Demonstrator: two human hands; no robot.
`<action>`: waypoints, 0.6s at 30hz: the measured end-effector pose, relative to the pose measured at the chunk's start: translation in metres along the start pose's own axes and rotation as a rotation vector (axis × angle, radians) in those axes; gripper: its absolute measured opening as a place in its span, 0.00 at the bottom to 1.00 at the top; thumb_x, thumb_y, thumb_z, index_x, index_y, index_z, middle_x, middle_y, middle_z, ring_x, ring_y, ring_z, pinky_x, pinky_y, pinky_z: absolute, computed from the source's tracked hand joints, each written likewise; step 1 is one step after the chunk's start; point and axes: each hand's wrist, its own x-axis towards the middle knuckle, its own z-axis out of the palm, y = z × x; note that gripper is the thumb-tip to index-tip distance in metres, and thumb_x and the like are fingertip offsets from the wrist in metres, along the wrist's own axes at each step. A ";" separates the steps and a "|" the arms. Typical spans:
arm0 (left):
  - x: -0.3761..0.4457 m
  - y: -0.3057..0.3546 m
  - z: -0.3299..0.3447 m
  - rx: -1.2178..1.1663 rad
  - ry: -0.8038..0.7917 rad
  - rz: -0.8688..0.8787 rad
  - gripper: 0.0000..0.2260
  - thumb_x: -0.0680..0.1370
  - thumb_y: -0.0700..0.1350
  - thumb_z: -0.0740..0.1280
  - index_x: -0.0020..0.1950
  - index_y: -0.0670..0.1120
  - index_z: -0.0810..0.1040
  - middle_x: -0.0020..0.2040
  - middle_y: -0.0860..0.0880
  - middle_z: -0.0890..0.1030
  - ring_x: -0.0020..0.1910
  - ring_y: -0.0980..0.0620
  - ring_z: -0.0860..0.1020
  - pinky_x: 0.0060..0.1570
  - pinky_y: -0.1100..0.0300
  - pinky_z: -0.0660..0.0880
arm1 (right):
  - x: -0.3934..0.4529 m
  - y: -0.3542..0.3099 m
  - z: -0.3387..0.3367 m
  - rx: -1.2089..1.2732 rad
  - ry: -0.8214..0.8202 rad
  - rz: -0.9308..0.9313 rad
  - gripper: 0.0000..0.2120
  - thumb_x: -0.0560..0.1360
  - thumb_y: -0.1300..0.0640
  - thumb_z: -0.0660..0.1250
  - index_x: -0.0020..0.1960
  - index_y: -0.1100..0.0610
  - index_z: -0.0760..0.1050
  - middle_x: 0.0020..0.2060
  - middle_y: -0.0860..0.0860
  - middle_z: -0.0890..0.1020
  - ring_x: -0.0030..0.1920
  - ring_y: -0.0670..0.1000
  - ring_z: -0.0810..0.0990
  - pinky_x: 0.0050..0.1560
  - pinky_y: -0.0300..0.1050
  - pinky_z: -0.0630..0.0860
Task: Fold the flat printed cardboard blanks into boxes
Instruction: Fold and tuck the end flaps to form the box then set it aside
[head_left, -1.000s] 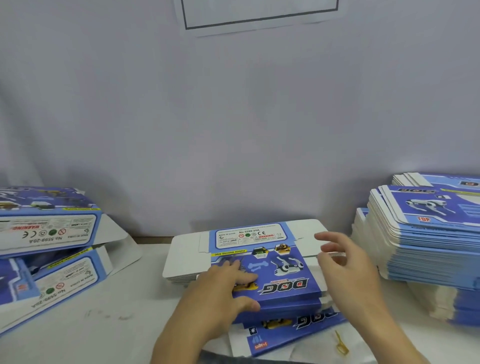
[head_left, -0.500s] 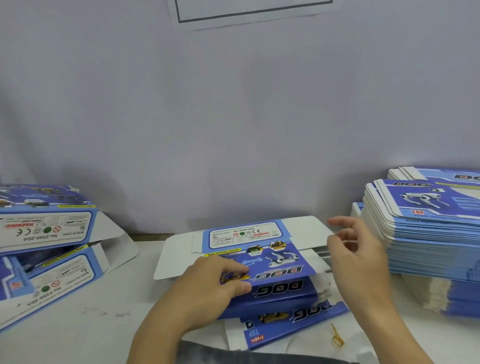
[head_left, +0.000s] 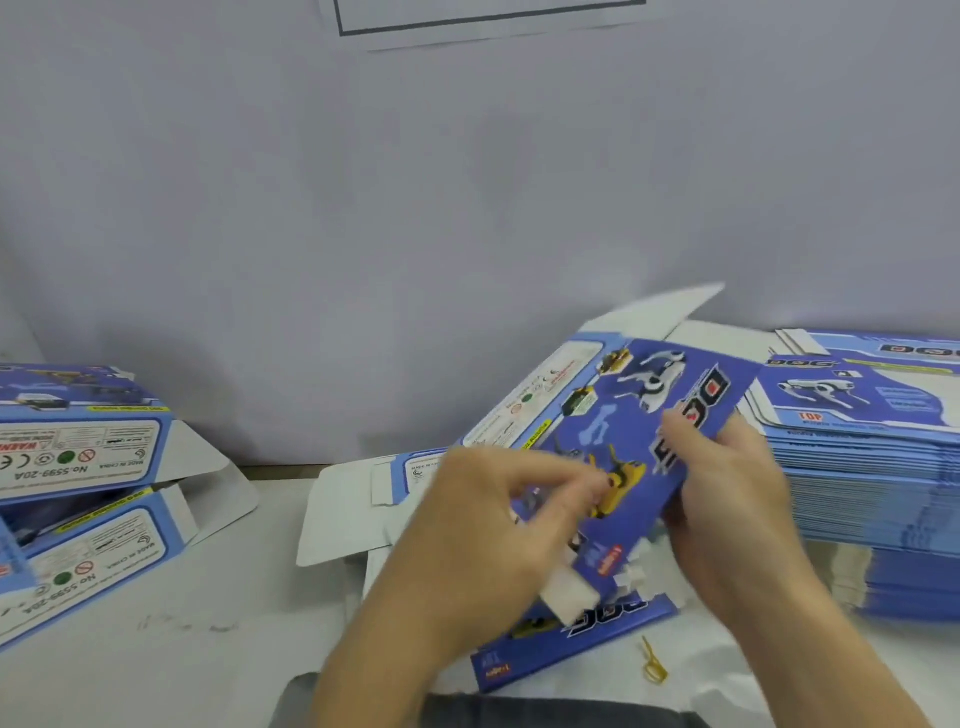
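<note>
I hold one flat cardboard blank (head_left: 639, 441) tilted up off the table, glossy blue print up, thin white flap sticking out at its far end. My left hand (head_left: 498, 525) pinches its near-left edge, thumb and fingertips curled together on the card. My right hand (head_left: 727, 499) grips the right edge, fingers curled over the printed face (motion blur, so finger detail is soft). Print: "DOG" in blocky letters, a white robot dog, a yellow one, a bone shape.

Under it, more blanks (head_left: 571, 639) lie flat on the white table (head_left: 208, 649), same blue print, "DOG" readable. Tall stack of blanks (head_left: 872, 467) to the right, crisp layered edges, top sheet reads "TOP" in red. Folded boxes (head_left: 78, 467) at left, rectangular, end flaps open, white label panels reading "No.5599-20A", "MADE IN CHINA", CE mark. A small yellow rubber band (head_left: 653, 667) lies near the table edge. Plain grey wall (head_left: 363, 234) behind, matte.
</note>
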 end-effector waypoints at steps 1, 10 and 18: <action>0.001 0.000 -0.007 -0.073 0.149 -0.005 0.08 0.77 0.56 0.69 0.53 0.62 0.85 0.50 0.68 0.83 0.53 0.69 0.79 0.51 0.70 0.75 | 0.002 -0.007 -0.007 0.017 -0.025 -0.013 0.08 0.83 0.61 0.61 0.53 0.56 0.78 0.49 0.59 0.86 0.46 0.60 0.86 0.50 0.69 0.80; 0.001 -0.007 -0.027 -0.567 0.357 -0.114 0.27 0.67 0.67 0.68 0.58 0.51 0.77 0.52 0.52 0.86 0.50 0.51 0.85 0.40 0.60 0.82 | -0.012 -0.033 -0.022 0.028 -0.520 -0.158 0.23 0.65 0.46 0.75 0.59 0.47 0.81 0.55 0.54 0.85 0.53 0.58 0.86 0.42 0.50 0.83; -0.003 -0.001 -0.008 -0.647 0.134 -0.021 0.30 0.62 0.76 0.70 0.56 0.60 0.81 0.55 0.53 0.85 0.54 0.53 0.84 0.48 0.59 0.81 | -0.014 -0.021 0.010 0.079 -0.542 -0.269 0.29 0.70 0.49 0.74 0.68 0.47 0.68 0.55 0.40 0.85 0.54 0.43 0.84 0.47 0.35 0.80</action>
